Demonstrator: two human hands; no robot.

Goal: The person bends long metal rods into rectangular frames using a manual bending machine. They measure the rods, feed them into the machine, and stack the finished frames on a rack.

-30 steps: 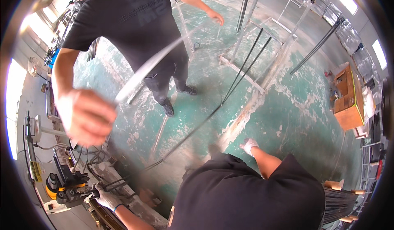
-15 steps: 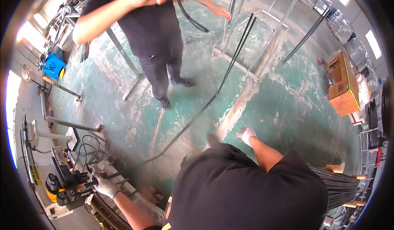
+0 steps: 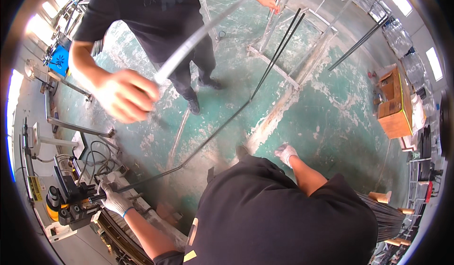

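Observation:
My left hand [image 3: 116,201], in a white knit glove, is closed around the near end of a long thin black tube [image 3: 215,141] beside a bench machine [image 3: 71,203]. From there the tube stretches away over the floor toward a pair of black rods [image 3: 276,57]. My right hand [image 3: 286,155], also gloved, hangs low to the right of my body. Its fingers are loosely apart, with nothing in them. Across from me stands a co-worker in dark clothes, whose blurred hand [image 3: 127,94] is at the near end of a pale curved strip [image 3: 203,30].
A metal floor frame [image 3: 274,66] stands ahead, next to the co-worker's other hand [image 3: 268,3]. At right are a wooden cabinet [image 3: 396,101] and a bundle of thin black rods [image 3: 383,215]. Coiled cables [image 3: 97,156] lie by the machine.
The co-worker's near hand has swung down and left toward me, and the pale strip now arcs across the view. My left hand stays on the tube; my right hand has barely moved.

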